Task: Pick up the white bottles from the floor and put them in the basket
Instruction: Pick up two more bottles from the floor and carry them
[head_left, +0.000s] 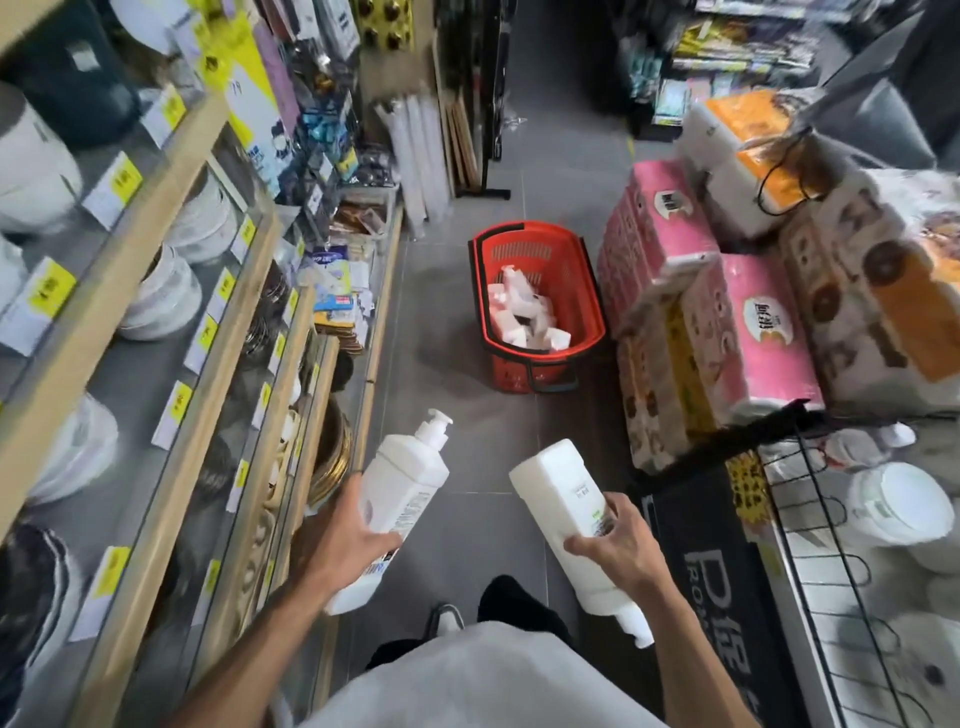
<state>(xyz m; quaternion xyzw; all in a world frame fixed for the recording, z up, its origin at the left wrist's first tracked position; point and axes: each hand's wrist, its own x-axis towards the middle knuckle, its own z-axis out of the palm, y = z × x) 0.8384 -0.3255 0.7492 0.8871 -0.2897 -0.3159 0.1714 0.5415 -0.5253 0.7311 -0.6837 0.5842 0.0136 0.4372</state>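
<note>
My left hand (350, 540) grips a white pump bottle (402, 488) around its middle, pump end pointing away from me. A second white bottle (563, 493) is held by my right hand (621, 545), its base pointing forward and its cap end toward me. Both bottles are raised above the grey tiled floor. Ahead in the aisle stands a red shopping basket (582, 291) on the floor, and several white bottles (524, 312) lie inside it. The basket is well beyond both hands.
Wooden shelves (171, 332) with bowls and price tags run along the left. Stacked packs of pink and orange tissue rolls (727, 322) stand to the right of the basket. A black wire rack (831, 545) with white tubs is at my right. Grey floor (457, 395) lies between me and the basket.
</note>
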